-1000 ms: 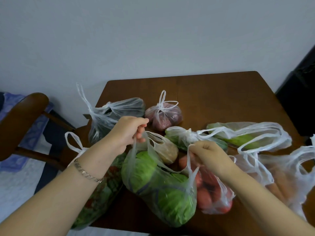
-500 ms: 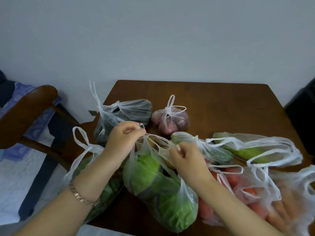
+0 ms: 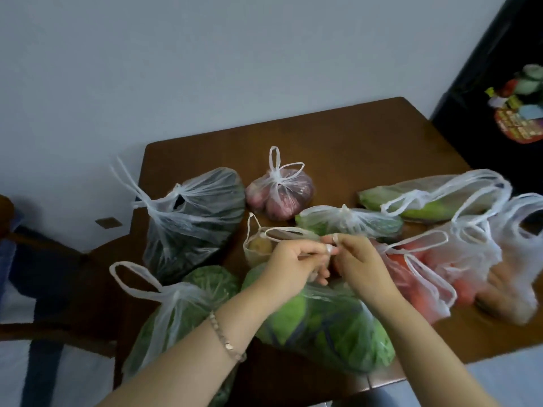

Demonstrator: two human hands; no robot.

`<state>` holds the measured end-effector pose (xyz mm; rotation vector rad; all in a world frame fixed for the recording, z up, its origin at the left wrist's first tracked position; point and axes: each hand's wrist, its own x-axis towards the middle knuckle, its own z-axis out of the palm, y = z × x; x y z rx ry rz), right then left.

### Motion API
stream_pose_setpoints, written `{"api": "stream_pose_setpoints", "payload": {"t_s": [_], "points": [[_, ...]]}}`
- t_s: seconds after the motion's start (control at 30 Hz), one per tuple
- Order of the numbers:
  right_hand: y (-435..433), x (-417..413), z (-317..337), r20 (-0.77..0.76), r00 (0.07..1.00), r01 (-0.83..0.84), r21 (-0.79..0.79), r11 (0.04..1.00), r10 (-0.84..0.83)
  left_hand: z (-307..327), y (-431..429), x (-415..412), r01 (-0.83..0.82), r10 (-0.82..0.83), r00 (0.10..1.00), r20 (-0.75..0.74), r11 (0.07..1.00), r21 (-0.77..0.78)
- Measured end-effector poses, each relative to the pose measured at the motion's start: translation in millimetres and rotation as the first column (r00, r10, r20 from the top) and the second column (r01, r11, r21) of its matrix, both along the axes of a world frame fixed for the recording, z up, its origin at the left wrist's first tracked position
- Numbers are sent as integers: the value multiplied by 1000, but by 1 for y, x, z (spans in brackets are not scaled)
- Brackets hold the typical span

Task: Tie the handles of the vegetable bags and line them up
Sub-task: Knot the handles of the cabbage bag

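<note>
The thin clear plastic bag with the green cabbage (image 3: 323, 321) lies at the near edge of the brown wooden table (image 3: 352, 142), directly under my hands. One second ago I held its two handles wide apart, one in each hand; now the left hand (image 3: 291, 268) and the right hand (image 3: 358, 265) have come together above the bag, nearly touching, and each one pinches a white handle strip between thumb and fingertips (image 3: 330, 248). I judge this means the handles are crossing for the knot, but the knot itself is not made yet (the strips are too thin and blurred to be sure). Just behind my hands sits the small open bag with a potato (image 3: 260, 245), its handles loose. Further out, the dark leafy bag (image 3: 194, 218), the reddish onion bag (image 3: 280, 195) and the green bag (image 3: 349, 221) look already tied. On the right, the tomato bag (image 3: 417, 268) and the long pale green vegetable bag (image 3: 426, 198) have open handles, so several bags remain, and no row is formed.
</note>
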<state>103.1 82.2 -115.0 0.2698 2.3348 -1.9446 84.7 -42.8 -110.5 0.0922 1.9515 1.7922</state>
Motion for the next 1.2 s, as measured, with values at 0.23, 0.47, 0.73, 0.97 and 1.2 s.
{"api": "stream_pose_setpoints", "payload": {"t_s": [0.23,0.47,0.73,0.97,1.2], "points": [[7,14,-10,186,964,228,-200,953,-191,-10,7,-1,-191,114,905,411,970,152],[10,20,-12,172,985,20,-185,982,12,-15,11,-5,-175,102,890,445,977,126],[18,15,-24,261,929,324,-224,919,-263,-15,13,1,-59,64,997,33,989,-132],[20,8,-36,227,961,121,160,980,-156,-12,9,23,-108,-218,841,-495,829,-548],[25,23,-27,87,988,-132,42,990,128,-20,12,10,-226,57,917,-394,889,-398]]}}
